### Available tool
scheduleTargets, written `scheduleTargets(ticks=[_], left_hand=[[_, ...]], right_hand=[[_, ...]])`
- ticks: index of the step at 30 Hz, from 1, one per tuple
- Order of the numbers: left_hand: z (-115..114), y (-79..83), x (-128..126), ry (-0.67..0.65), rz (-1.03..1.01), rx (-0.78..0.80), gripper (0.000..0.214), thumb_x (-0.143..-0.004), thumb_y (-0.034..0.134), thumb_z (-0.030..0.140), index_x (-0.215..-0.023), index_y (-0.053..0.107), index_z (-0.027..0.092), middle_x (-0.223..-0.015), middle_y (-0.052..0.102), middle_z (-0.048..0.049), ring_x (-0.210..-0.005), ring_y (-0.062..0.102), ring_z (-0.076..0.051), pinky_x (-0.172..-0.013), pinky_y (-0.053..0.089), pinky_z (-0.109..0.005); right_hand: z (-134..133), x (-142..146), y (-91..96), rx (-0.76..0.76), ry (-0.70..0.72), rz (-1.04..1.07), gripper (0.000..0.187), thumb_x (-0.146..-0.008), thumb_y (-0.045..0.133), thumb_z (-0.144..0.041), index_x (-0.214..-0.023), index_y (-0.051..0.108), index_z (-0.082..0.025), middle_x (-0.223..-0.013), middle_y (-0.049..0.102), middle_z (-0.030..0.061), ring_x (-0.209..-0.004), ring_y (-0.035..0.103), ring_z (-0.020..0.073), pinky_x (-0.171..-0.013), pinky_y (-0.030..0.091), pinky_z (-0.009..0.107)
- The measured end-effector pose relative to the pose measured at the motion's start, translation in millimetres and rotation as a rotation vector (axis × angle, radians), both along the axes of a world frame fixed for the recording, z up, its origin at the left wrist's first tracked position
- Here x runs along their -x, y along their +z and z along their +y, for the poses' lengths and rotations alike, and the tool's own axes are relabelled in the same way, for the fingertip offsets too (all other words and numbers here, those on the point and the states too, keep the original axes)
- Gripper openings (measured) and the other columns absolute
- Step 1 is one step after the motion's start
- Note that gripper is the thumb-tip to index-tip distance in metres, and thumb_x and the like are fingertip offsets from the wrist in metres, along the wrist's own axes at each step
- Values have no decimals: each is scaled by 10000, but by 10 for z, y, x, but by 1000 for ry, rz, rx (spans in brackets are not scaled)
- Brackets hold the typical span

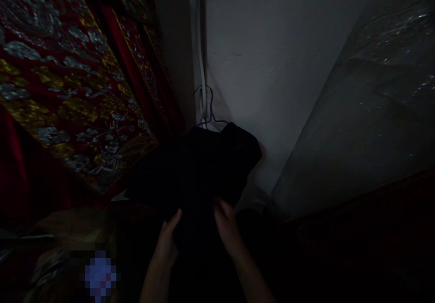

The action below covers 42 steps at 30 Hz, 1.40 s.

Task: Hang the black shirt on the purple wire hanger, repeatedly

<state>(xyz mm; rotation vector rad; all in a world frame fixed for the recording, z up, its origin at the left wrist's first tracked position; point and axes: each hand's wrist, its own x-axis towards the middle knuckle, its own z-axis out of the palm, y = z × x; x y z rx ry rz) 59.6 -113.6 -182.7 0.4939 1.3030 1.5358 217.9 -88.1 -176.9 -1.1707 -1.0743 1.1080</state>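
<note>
A black garment (210,162) hangs from a purple wire hanger (212,106). The hanger's hook sits at a pale vertical strip (200,36), perhaps a cable, by the corner of the wall. My left hand (167,242) is closed on the lower left part of the dark cloth, thumb on top. On the other side, my right hand (225,223) grips the cloth with its fingers bent. Most fingertips are lost in the darkness, and the garment's folds and lower edge cannot be made out.
Red cloth with gold and silver embroidery (84,81) slopes down on the left. A pale wall (265,67) stands behind the garment. Shiny clear plastic sheeting (370,122) leans at the right. A blurred-out blue patch (100,273) shows at lower left.
</note>
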Motion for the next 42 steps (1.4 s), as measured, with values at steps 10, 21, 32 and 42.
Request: scheduleTargets(ticks=[10, 21, 32, 42], left_hand=[[-3, -187, -378, 69, 683, -450, 440, -777, 799, 355, -1176, 649, 247, -1301, 620, -118, -1319, 535, -332, -1181, 363, -449], [116, -293, -821, -119, 548, -391, 78, -827, 714, 253, -878, 671, 215, -851, 682, -48, -837, 666, -225, -788, 524, -312], [370, 415, -646, -116, 766, -673, 221, -951, 600, 253, -1160, 666, 223, -1084, 712, -91, -1020, 674, -225, -936, 508, -334], [843, 1661, -418, -43, 1324, -1196, 116, -983, 569, 187, -947, 679, 177, -864, 706, -32, -819, 655, -158, -753, 499, -284]], right_hand=[[-128, -121, 221, 136, 311, -7, 326, -772, 558, -451, -561, 515, -207, -430, 432, -52, -382, 368, 85, -436, 276, 236], [475, -278, 1165, 24, 247, 134, 315, -683, 633, -467, -610, 617, -162, -405, 557, -10, -306, 426, 74, -326, 206, 173], [471, -163, 1448, -264, 225, 133, 306, -799, 601, -460, -676, 606, -179, -474, 580, -26, -355, 488, 77, -358, 314, 171], [422, -346, 1599, -494, 114, -186, 316, -903, 566, -415, -702, 630, -180, -498, 523, -38, -436, 469, 87, -438, 341, 205]])
